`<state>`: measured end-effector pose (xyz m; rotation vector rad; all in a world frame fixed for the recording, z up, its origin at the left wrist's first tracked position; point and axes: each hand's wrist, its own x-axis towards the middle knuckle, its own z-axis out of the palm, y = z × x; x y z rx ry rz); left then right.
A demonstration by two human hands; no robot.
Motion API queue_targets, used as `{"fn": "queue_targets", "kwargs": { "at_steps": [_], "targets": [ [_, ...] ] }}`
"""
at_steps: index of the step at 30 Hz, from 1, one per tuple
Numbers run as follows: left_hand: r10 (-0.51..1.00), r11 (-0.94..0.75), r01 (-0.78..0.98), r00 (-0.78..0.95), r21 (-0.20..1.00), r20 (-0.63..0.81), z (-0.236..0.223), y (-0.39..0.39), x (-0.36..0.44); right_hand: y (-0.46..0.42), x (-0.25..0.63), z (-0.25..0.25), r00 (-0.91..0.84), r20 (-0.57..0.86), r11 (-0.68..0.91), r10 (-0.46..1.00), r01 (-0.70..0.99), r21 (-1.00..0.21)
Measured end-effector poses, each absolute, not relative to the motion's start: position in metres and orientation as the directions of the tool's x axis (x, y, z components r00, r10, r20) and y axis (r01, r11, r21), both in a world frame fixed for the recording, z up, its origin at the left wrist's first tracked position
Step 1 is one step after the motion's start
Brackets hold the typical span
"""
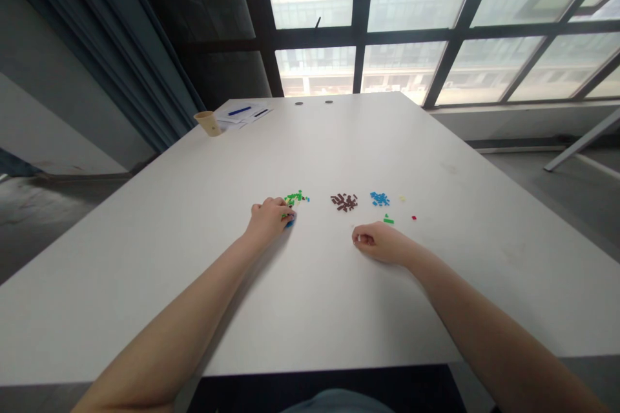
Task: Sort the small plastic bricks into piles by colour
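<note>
My left hand (269, 218) rests at the near left side of a mixed pile of small, mostly green toy bricks (295, 197). Its fingers are bent together, and some blue pieces (289, 223) show just under the fingertips; what they grip is hidden. On the table to the right, my right hand (380, 242) is closed in a pinch, thumb and index finger together. Anything between those tips is too small to name. Beyond it lie a pile of brown bricks (344, 202) and a pile of blue bricks (380, 199). Green bricks (388, 221) lie just past its knuckles.
A red piece (414, 218) and pale yellow pieces (402, 198) lie to the right on the white table (310, 310). At the far left stand a paper cup (208, 123) and papers (247, 117) with a blue pen (239, 111). Windows (314, 71) rise behind the table.
</note>
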<state>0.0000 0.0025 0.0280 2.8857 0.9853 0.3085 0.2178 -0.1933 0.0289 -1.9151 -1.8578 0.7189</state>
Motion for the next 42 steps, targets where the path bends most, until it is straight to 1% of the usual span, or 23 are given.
{"fn": "queue_targets", "kwargs": {
  "at_steps": [7,10,12,14,18,20,24,27,31,35,39,42],
  "targets": [
    [0.6,-0.8,0.589,0.777,0.113,0.19,0.03,-0.001,0.001,-0.193,0.217,0.03,-0.001,-0.106,-0.062,0.994,0.805,-0.59],
    [0.55,-0.834,0.545,0.817,0.08,0.174,0.032,-0.001,0.002,-0.194,0.217,0.031,-0.006,-0.096,-0.053,0.995,0.802,-0.595],
    [0.518,-0.855,0.512,0.838,0.084,0.172,0.032,0.001,0.002,-0.194,0.217,0.031,-0.005,-0.102,-0.057,0.995,0.802,-0.595],
    [0.501,-0.865,0.482,0.84,0.141,0.208,0.031,0.002,0.003,-0.194,0.217,0.031,-0.003,-0.109,-0.062,0.994,0.802,-0.594],
    [0.445,-0.876,0.322,0.829,0.36,0.34,0.03,-0.006,0.006,-0.193,0.216,0.032,-0.003,-0.109,-0.063,0.994,0.804,-0.591],
    [0.421,-0.861,0.23,0.824,0.454,0.38,0.03,-0.017,0.01,-0.193,0.216,0.032,0.001,-0.113,-0.068,0.994,0.804,-0.591],
    [0.413,-0.761,0.043,0.802,0.647,0.432,0.033,-0.051,0.02,-0.193,0.215,0.033,0.016,-0.105,-0.075,0.994,0.804,-0.589],
    [0.453,-0.655,-0.018,0.791,0.756,0.411,0.033,-0.079,0.027,-0.193,0.215,0.034,0.017,-0.1,-0.073,0.995,0.807,-0.586],
    [0.503,-0.562,-0.003,0.792,0.827,0.345,0.028,-0.106,0.031,-0.193,0.215,0.033,0.011,-0.091,-0.063,0.996,0.81,-0.583],
    [0.543,-0.505,0.037,0.79,0.862,0.284,0.023,-0.113,0.033,-0.193,0.215,0.031,0.006,-0.083,-0.054,0.997,0.811,-0.583],
    [0.597,-0.445,0.052,0.761,0.894,0.253,0.021,-0.112,0.035,-0.193,0.215,0.031,0.012,-0.088,-0.06,0.996,0.814,-0.578],
    [0.646,-0.372,0.025,0.725,0.928,0.24,0.02,-0.112,0.036,-0.193,0.215,0.032,0.015,-0.096,-0.067,0.995,0.818,-0.571]
  ]
}}
